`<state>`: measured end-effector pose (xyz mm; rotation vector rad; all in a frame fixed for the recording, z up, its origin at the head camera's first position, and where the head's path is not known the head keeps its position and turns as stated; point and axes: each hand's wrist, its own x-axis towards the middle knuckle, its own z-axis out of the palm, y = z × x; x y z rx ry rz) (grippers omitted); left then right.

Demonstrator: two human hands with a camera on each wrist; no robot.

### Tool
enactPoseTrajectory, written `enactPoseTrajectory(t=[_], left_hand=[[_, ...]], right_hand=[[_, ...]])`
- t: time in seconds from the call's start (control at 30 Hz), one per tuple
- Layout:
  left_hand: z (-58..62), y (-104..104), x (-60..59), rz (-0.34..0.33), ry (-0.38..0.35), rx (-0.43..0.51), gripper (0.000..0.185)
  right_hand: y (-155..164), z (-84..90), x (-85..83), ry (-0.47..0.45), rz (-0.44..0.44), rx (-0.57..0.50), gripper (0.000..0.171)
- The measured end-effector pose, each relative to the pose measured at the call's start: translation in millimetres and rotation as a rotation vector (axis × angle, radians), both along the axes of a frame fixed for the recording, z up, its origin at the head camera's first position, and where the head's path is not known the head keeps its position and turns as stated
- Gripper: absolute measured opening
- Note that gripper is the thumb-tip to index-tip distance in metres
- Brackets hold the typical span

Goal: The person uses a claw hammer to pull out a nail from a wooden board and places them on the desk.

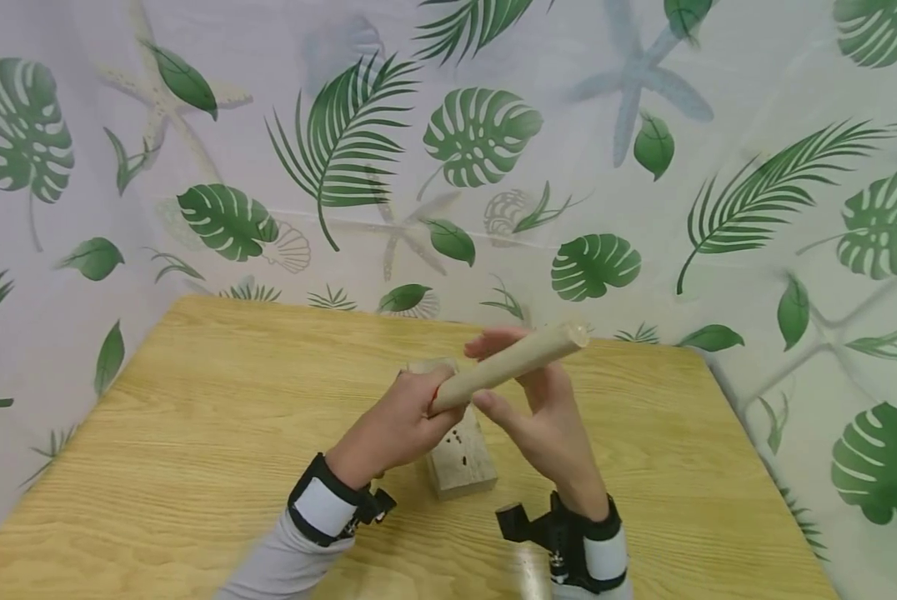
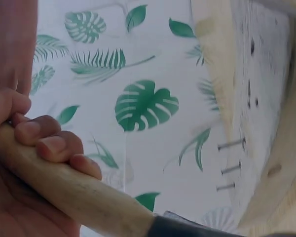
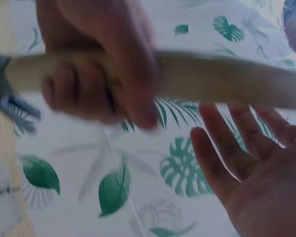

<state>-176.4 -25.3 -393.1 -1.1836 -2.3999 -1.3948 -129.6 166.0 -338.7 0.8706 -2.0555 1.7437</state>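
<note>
My left hand [image 1: 399,425] grips the hammer's wooden handle [image 1: 508,367] above the nailed wooden block [image 1: 459,458]. My right hand [image 1: 542,417] lies flat-fingered beneath the handle, unclasped. The block sits mid-table [image 1: 193,433], well inside every edge; bare wood surrounds it.

A makeshift recording booth: leaf-print curtains [image 1: 493,167] wall in a bare wooden table [image 1: 193,433] on all sides.

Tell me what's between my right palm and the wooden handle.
Nothing: in the right wrist view, bare gap separates the open right hand from the wooden handle.
</note>
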Motion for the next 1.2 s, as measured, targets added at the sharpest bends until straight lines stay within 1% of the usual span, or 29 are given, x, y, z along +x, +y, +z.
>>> enactPoseTrajectory(t=[0.1, 0.17, 0.2, 0.23, 0.27, 0.3, 0.37, 0.43, 0.47, 0.5, 0.57, 0.63, 0.7, 0.77, 0.8, 0.83, 0.9, 0.93, 1.0, 1.03, 1.07, 1.1, 1.2], left_hand=[[-2.2, 8.7, 5.6, -0.032, -0.019, 0.031, 0.002], [-2.9, 12.8, 9.4, -0.029, -0.031, 0.055, 0.007], [-2.8, 14.2, 11.1, -0.015, -0.031, 0.064, 0.009], [-2.7, 15.1, 12.5, -0.002, -0.026, 0.078, 0.015], [-2.3, 16.0, 13.6, 0.007, -0.024, 0.089, 0.014], [-1.9, 16.7, 14.6, 0.02, -0.013, 0.092, 0.016], [-0.7, 17.8, 16.8, 0.027, -0.011, 0.094, 0.015], [0.9, 18.4, 19.3, 0.009, -0.046, 0.083, 0.019], [2.0, 18.8, 20.4, -0.012, -0.073, 0.075, 0.015], [3.1, 19.0, 21.7, -0.035, -0.101, 0.061, 0.016], [5.3, 18.8, 23.9, -0.088, -0.171, 0.028, 0.012], [7.5, 17.1, 24.3, -0.153, -0.22, -0.003, 0.02], [9.1, 12.7, 22.1, -0.203, -0.235, -0.031, 0.028], [9.2, 5.1, 16.4, -0.218, -0.242, -0.028, 0.039], [8.2, 0.4, 12.2, -0.204, -0.236, -0.021, 0.045], [6.4, -4.4, 7.5, -0.165, -0.223, -0.02, 0.045], [0.4, -14.3, -2.6, -0.05, -0.209, -0.034, 0.044], [-3.8, -18.3, -7.7, 0.02, -0.213, -0.054, 0.043], [-13.9, -24.9, -16.4, 0.145, -0.222, -0.125, 0.042], [-19.0, -27.1, -20.0, 0.195, -0.231, -0.176, 0.043], [-24.1, -28.4, -23.3, 0.226, -0.244, -0.218, 0.044], [-28.9, -29.0, -26.3, 0.24, -0.253, -0.253, 0.044], [-37.8, -27.1, -30.2, 0.259, -0.258, -0.343, 0.046]], right_hand=[[-20.2, 2.1, -5.3, 0.007, -0.035, -0.031, 0.029], [-28.9, 2.7, -6.6, 0.016, -0.089, -0.065, 0.015], [-32.3, 2.9, -7.1, 0.022, -0.117, -0.091, 0.01], [-35.3, 3.0, -7.2, 0.029, -0.141, -0.116, 0.009], [-38.1, 3.3, -7.4, 0.041, -0.161, -0.147, 0.012], [-40.5, 3.2, -7.5, 0.053, -0.177, -0.177, 0.018], [-44.8, 3.3, -7.1, 0.071, -0.194, -0.237, 0.028], [-48.6, 4.1, -6.1, 0.081, -0.183, -0.305, 0.033], [-50.1, 4.7, -5.4, 0.08, -0.178, -0.335, 0.034], [-51.2, 5.2, -4.7, 0.074, -0.17, -0.363, 0.034], [-52.6, 6.9, -3.4, 0.066, -0.156, -0.409, 0.032], [-52.5, 8.3, -2.6, 0.066, -0.146, -0.443, 0.03], [-50.4, 9.6, -2.6, 0.09, -0.142, -0.464, 0.03], [-47.0, 10.5, -3.2, 0.121, -0.135, -0.47, 0.031], [-45.0, 10.8, -3.9, 0.137, -0.134, -0.467, 0.033], [-42.9, 10.9, -4.7, 0.149, -0.136, -0.459, 0.034], [-39.0, 10.4, -6.5, 0.162, -0.142, -0.438, 0.037], [-37.5, 9.5, -7.8, 0.167, -0.146, -0.419, 0.038], [-35.3, 6.9, -10.6, 0.175, -0.156, -0.386, 0.038], [-34.9, 5.3, -12.2, 0.179, -0.155, -0.373, 0.038], [-34.8, 3.6, -14.0, 0.185, -0.152, -0.362, 0.038], [-34.9, 2.0, -15.7, 0.189, -0.145, -0.358, 0.039], [-35.2, -1.2, -19.7, 0.19, -0.123, -0.357, 0.042]])
